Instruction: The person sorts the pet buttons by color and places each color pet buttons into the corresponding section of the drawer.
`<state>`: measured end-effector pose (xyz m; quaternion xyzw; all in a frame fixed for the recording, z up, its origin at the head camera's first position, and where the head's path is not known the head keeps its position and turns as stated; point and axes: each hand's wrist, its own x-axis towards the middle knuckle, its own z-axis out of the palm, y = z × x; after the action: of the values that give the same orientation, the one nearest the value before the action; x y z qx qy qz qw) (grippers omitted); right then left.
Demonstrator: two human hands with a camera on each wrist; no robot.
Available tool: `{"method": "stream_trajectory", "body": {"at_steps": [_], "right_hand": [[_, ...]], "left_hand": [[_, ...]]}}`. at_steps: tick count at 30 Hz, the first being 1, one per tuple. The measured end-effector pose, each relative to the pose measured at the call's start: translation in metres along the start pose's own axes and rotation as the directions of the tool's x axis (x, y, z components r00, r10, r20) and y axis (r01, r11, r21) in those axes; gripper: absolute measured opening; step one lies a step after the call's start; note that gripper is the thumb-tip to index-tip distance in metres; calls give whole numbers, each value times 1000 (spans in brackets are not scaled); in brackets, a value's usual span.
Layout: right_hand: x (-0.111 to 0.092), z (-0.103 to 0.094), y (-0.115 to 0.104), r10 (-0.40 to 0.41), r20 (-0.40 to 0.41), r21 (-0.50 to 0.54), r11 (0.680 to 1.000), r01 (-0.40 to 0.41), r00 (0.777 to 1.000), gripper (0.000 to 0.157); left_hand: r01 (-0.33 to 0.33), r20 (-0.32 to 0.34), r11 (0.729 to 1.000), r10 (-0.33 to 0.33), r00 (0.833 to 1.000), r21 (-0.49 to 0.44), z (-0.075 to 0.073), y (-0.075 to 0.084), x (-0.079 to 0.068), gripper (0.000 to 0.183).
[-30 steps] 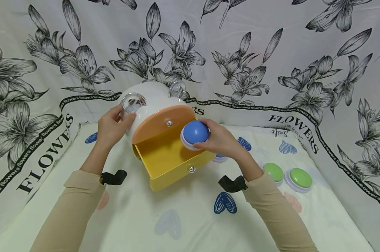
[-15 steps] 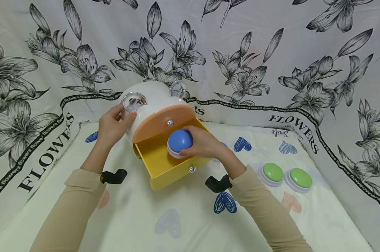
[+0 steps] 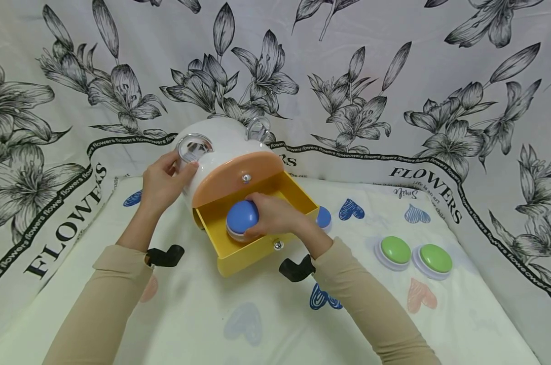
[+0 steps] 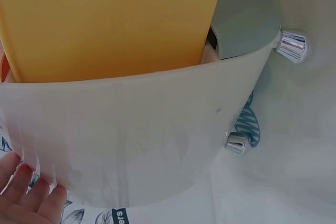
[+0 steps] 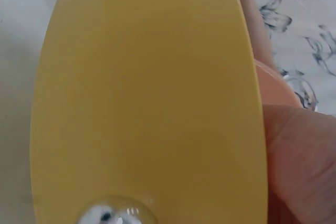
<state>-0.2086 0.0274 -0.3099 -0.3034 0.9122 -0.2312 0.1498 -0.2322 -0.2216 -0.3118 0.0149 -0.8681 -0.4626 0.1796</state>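
Observation:
A white animal-shaped drawer box (image 3: 229,133) with clear bulging eyes and an orange upper drawer front (image 3: 239,177) stands tilted toward me. Its yellow drawer (image 3: 257,252) is pulled out. My left hand (image 3: 163,185) rests on the box's left side, thumb by the eye (image 3: 194,148); in the left wrist view straight fingers (image 4: 32,195) touch the white wall. My right hand (image 3: 275,215) reaches into the drawer and grips a blue-domed push button (image 3: 242,217) with a white base. In the right wrist view the yellow drawer front (image 5: 152,93) hides the button.
Another blue button (image 3: 323,218) lies just right of the drawer, partly hidden. Two green buttons (image 3: 396,249) with pale bases sit further right on the heart-printed cloth (image 3: 275,324). A flower-printed curtain (image 3: 348,30) hangs behind the box.
My right hand has moved left and down with the blue button, from above the drawer's right side into its left part. The left hand and the box stay put.

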Motion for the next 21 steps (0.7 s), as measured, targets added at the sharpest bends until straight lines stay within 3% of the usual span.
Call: {"method": "stream_trajectory", "body": {"at_steps": [12, 21], "right_hand": [[11, 9, -17, -32, 43, -49, 998, 34, 999, 69], [20, 14, -23, -10, 63, -64, 998, 14, 998, 70]], "left_hand": [[-36, -22, 999, 36, 999, -13, 0, -3, 2, 55], [-43, -23, 999, 42, 999, -34, 0, -2, 1, 54]]}}
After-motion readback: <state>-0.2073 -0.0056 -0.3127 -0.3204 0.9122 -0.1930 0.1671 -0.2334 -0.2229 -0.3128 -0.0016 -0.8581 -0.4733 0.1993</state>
